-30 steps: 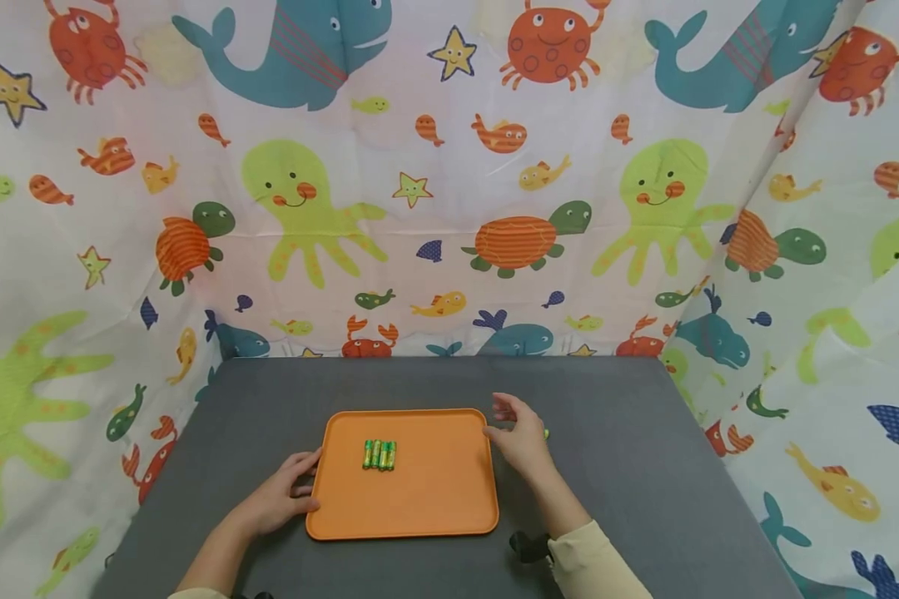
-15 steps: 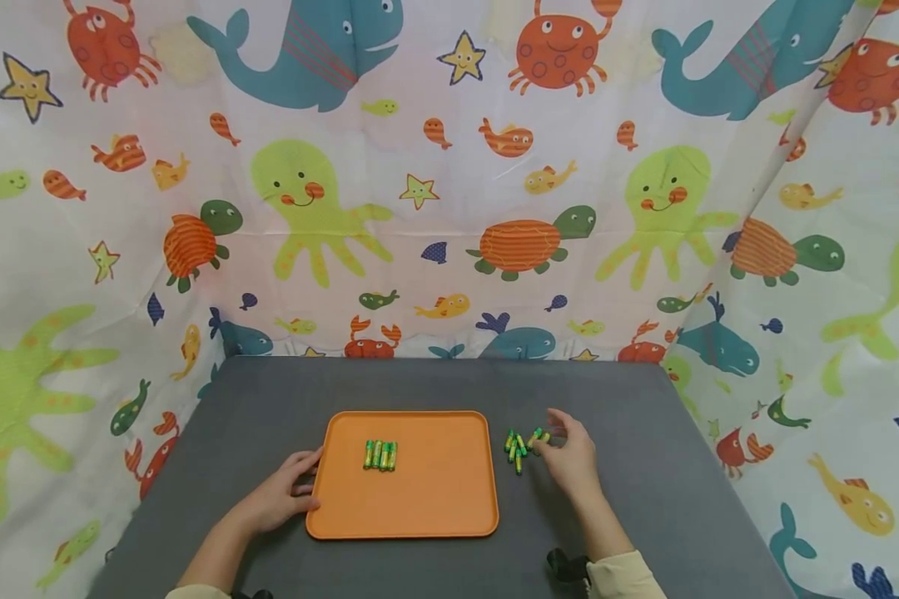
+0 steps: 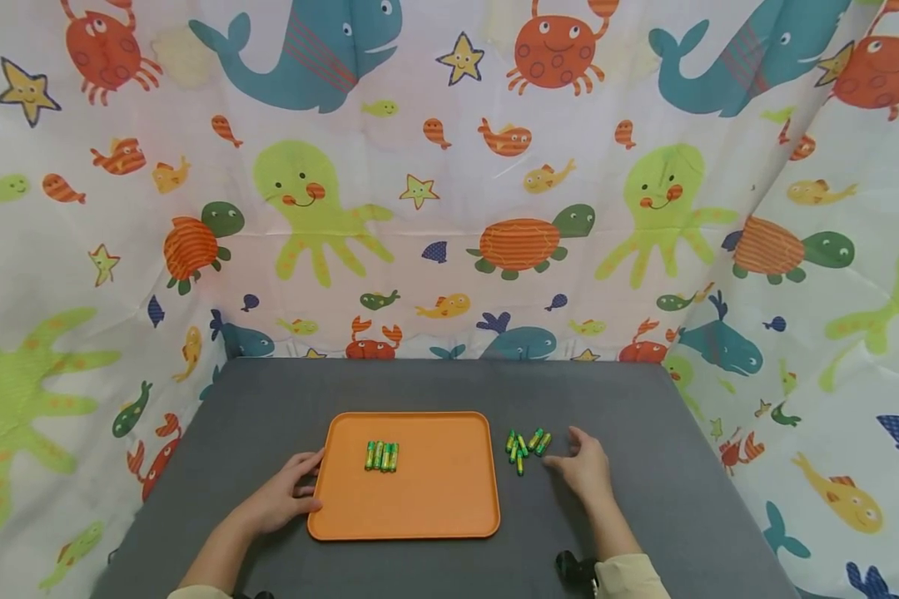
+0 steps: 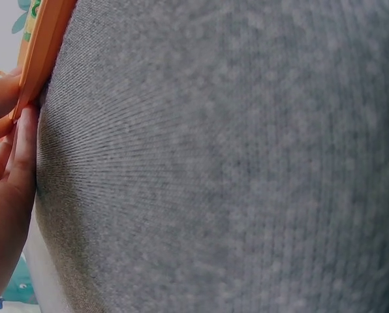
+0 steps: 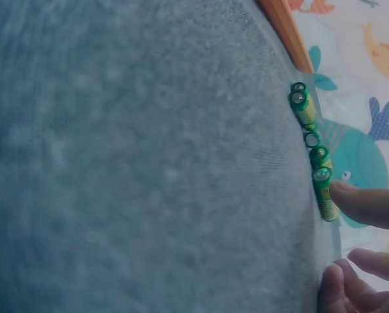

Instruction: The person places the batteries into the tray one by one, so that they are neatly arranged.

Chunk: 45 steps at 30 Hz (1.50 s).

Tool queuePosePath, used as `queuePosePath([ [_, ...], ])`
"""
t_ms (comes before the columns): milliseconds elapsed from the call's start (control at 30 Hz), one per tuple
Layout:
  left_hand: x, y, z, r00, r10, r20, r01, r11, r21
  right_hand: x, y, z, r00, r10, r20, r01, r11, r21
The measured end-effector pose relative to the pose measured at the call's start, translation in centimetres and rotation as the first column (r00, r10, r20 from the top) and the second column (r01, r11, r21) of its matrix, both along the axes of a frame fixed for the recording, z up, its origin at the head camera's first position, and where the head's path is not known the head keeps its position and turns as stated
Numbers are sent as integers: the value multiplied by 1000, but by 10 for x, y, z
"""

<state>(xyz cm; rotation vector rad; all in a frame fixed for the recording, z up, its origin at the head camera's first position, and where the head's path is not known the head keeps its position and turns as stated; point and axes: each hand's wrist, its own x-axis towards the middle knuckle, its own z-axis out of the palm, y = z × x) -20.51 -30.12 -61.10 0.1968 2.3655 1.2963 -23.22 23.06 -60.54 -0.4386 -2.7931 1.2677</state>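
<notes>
My left hand point(image 3: 275, 497) rests at the left side of an orange tray point(image 3: 419, 507), fingertips and thumb against its rim. In the left wrist view the fingers point(image 4: 26, 140) touch the tray's edge point(image 4: 44, 55) close to the table. Several green-and-yellow batteries point(image 3: 382, 457) stand in a neat row inside the tray, left of its middle. Right of the tray lies a loose cluster of similar batteries point(image 3: 520, 447). Just beyond that cluster is my right hand point(image 3: 586, 471), its thumb and fingers apart with nothing between them. The right wrist view shows the thumb point(image 5: 364, 205) beside the end battery point(image 5: 327, 207).
A grey cloth-covered table point(image 3: 419, 387) bears everything. Behind it and along both sides hangs a white curtain point(image 3: 449, 191) printed with sea animals. A dark strapped device point(image 3: 573, 567) sits at the right wrist.
My right hand has moved right, from the tray's right edge to the far side of the loose batteries, uncovering them. The left hand and the row in the tray look unchanged.
</notes>
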Motion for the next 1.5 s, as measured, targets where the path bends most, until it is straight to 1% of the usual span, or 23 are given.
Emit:
queuePosePath([
  [100,0,0,0,1000,5,9,-5,1000,2,-3,-1,-5,1000,22,14,-22,1000,14],
  [200,0,1,1,1000,13,13,-13,1000,5,-7,-3,-8,999,38,1,-38,998,49],
  [400,0,3,3,1000,24,14,-24,1000,7,-11,-8,-8,999,35,-16,-33,993,109],
  [500,0,4,3,1000,23,16,-23,1000,2,-10,-9,-9,999,34,-15,-32,993,117],
  [600,-1,2,3,1000,14,17,-14,1000,6,-9,-10,-8,999,37,-10,-36,994,101],
  [733,-2,1,3,1000,-1,19,1,1000,12,-7,-11,-3,999,29,-16,-29,999,41],
  [800,-2,2,4,1000,-2,21,2,1000,10,-7,-12,-1,1000,10,-25,-11,1000,-14],
  [867,-2,2,5,1000,0,22,-1,1000,7,-8,-13,0,999,-13,-45,9,996,-91],
  [933,-2,2,6,1000,0,22,-1,1000,9,-10,-15,2,996,-34,-78,20,984,-175],
  [1033,-3,2,6,1000,-2,17,2,1000,14,-12,-19,7,990,-38,-137,-2,959,-283],
  [1100,-3,1,6,1000,-5,13,5,1000,15,-12,-22,10,985,-27,-170,-30,944,-327],
  [1200,-3,1,5,1000,-6,10,6,1000,9,-12,-27,15,981,-8,-195,-69,920,-385],
  [1333,-3,1,5,1000,2,11,-2,1000,-4,-9,-36,24,979,17,-206,-103,903,-417],
  [1400,-3,2,5,1000,9,13,-9,1000,-6,-8,-41,29,978,31,-207,-117,900,-419],
  [1500,-2,2,5,1000,17,17,-17,1000,-10,-7,-50,37,977,57,-207,-139,903,-407],
])
